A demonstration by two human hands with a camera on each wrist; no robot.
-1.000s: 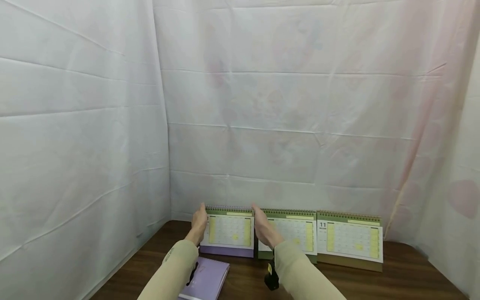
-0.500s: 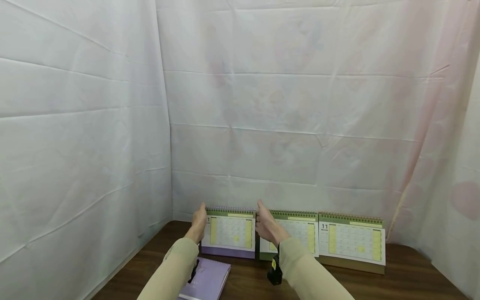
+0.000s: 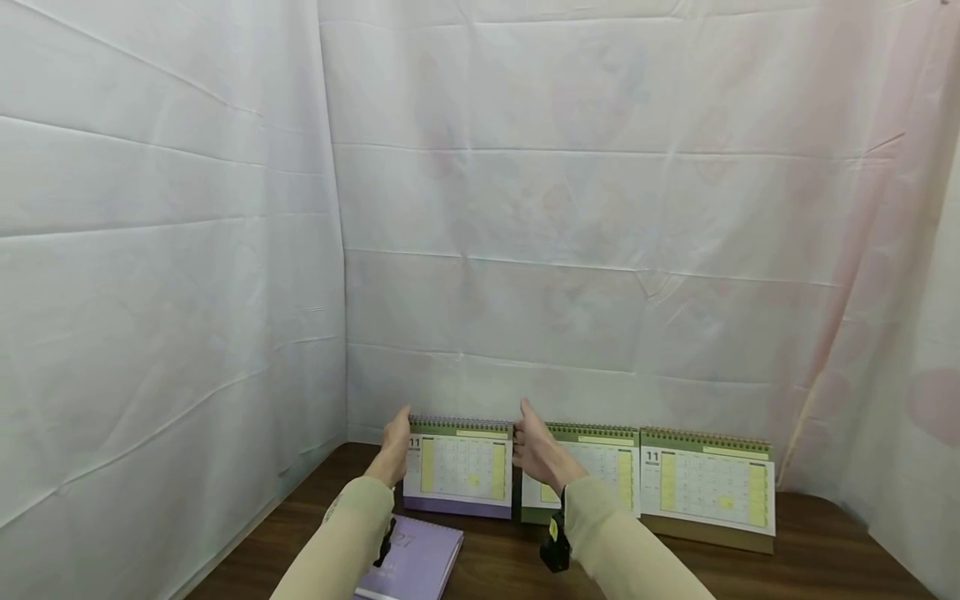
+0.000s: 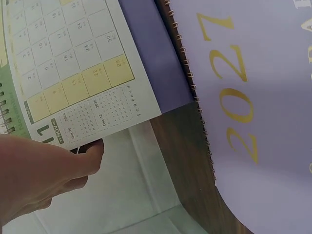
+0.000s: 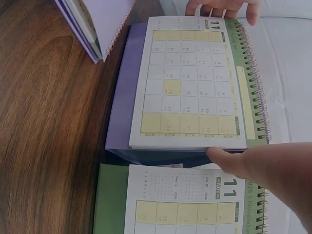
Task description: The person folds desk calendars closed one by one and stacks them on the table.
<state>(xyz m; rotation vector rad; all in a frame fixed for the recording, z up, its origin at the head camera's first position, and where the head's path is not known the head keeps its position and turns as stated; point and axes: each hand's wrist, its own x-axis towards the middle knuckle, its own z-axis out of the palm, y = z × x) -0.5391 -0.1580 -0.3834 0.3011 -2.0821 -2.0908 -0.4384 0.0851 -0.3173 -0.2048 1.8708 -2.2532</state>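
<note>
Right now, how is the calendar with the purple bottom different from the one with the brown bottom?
The purple calendar has a purple strip along its bottom, while the brown calendar has a brown one. The purple calendar stands between the left hand and the right hand; the brown calendar has no hand beside it. Both stand propped up, show a big 11 and have a green band on top.

Purple-based spiral calendar [image 3: 459, 468], standing propped, November page showing.

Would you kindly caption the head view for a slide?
Left hand and right hand flank the leftmost calendar, with middle calendar and right calendar alongside, a purple booklet in front.
</note>
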